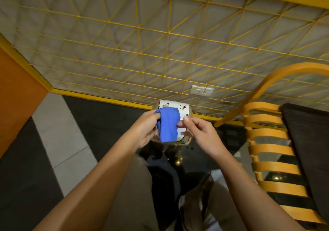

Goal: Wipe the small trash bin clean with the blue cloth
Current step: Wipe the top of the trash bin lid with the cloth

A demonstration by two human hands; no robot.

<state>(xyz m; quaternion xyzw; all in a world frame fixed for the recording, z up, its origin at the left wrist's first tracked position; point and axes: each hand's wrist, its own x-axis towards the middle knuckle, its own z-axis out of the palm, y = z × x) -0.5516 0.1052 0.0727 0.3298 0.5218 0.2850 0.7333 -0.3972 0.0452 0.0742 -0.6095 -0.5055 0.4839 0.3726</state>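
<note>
A small trash bin (182, 108) with a white lid spotted with brown stains stands on the dark floor against the yellow grid wall. The blue cloth (168, 125) hangs folded above the lid and covers its left and middle part. My left hand (146, 130) grips the cloth's left edge, thumb on top. My right hand (197, 133) pinches the cloth's right edge between thumb and forefinger, just over the lid's right side. The bin's body is mostly hidden below the cloth and hands.
A yellow wire grid panel (160, 52) backs the bin, with a white wall socket (201, 90) behind it. An orange slatted chair (270, 152) with a dark cushion (308, 141) stands close on the right. An orange wall (16, 95) rises at the left. My legs fill the bottom middle.
</note>
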